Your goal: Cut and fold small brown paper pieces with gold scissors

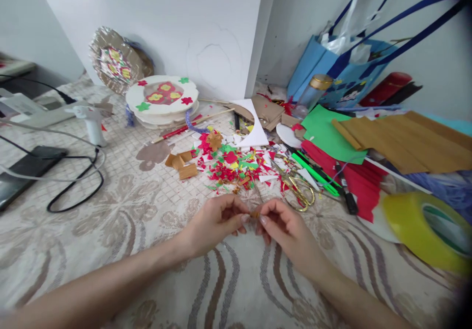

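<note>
Your left hand (pixel 220 221) and right hand (pixel 283 223) were close together over the patterned tablecloth (pixel 241 289), thumbs and fingertips pinched on a small brown paper piece (pixel 254 214) between them. Just beyond lay a heap of multicoloured paper scraps (pixel 234 166), with gold-handled scissors (pixel 294 186) at its right and folded brown paper strips (pixel 188 171) at its left.

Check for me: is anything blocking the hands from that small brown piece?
Nothing visible does: the left hand and right hand have the small brown piece at their fingertips. The paper scraps and scissors lie beyond the hands, not between.
</note>
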`<state>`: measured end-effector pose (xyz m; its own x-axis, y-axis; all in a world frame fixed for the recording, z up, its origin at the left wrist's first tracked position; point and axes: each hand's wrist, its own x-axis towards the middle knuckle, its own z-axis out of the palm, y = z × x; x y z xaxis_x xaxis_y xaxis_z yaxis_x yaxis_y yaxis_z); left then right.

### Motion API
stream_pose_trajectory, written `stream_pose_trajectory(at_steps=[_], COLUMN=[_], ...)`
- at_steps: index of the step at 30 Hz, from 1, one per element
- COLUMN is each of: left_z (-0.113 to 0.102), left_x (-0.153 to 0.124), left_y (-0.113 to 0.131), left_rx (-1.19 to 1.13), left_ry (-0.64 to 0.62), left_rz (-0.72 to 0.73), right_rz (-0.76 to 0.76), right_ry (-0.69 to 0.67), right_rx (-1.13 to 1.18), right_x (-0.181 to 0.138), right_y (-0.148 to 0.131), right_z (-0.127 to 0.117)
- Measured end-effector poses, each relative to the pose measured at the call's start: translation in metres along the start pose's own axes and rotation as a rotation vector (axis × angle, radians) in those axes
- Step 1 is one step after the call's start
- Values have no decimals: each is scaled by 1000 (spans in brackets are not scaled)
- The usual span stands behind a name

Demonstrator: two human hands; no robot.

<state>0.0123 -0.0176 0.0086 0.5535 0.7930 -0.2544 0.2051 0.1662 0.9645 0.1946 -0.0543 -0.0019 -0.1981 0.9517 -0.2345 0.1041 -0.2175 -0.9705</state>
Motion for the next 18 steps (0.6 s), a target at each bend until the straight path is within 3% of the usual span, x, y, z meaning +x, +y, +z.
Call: stream_pose_trajectory(at_steps=[3,6,9,14,16,18], left_z=[-13,-46,-101,-198,-226,-247], left_x=[-18,-53,-100,-167,-180,-181], left_y=[8,4,-14,-42,-44,-43], left_rx=[247,511,675,1033,1169,1241], left_ry=[85,240,523,1098,1171,1069], left_rz=[91,88,-60,-359,-486,-526], right_rz=[-14,-3,6,16,14,15], right_ry=[35,50,70,59,65,77], right_rx=[-15,-47,-74,-142,-173,-195], right_x=[3,5,7,10,10,10], right_y=[5,12,16,13,10,8], right_z=[-4,-9,-10,-5,-4,-4])
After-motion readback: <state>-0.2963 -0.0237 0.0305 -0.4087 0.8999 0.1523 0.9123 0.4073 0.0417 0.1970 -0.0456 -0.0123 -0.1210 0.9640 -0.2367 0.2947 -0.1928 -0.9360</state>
